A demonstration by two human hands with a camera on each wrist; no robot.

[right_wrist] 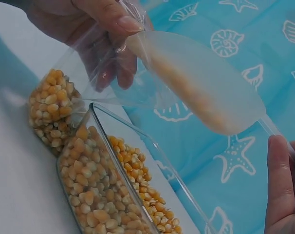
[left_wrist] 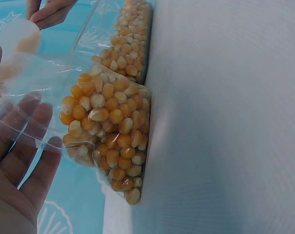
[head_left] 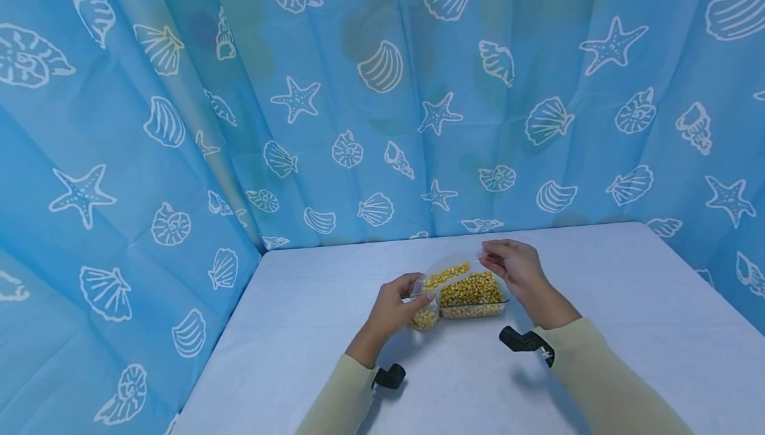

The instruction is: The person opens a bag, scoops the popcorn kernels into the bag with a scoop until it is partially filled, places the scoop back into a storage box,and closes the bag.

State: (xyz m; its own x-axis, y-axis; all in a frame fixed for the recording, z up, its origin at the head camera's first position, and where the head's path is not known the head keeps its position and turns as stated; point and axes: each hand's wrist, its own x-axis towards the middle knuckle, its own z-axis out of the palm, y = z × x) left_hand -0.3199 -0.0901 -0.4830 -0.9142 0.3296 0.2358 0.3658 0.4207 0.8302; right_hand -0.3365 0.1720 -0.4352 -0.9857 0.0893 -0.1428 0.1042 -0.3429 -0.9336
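My left hand (head_left: 391,302) pinches the mouth of a clear plastic bag (left_wrist: 108,131), whose bottom holds yellow corn kernels and rests on the table. The handle of a translucent white scoop (right_wrist: 206,73) is in my right hand (head_left: 518,269). Kernels lie along the scoop's lower side, and its tip reaches into the bag's mouth under my left thumb. Just right of the bag stands a rectangular glass container (head_left: 471,305) with many corn kernels (head_left: 472,287) in it. The scoop is above this container, tilted down toward the bag.
A white cloth covers the table (head_left: 299,342). Behind it and to the left hangs a blue curtain (head_left: 335,189) printed with white shells and starfish. Black wrist cameras stick out from the left cuff (head_left: 358,375) and the right cuff (head_left: 564,335).
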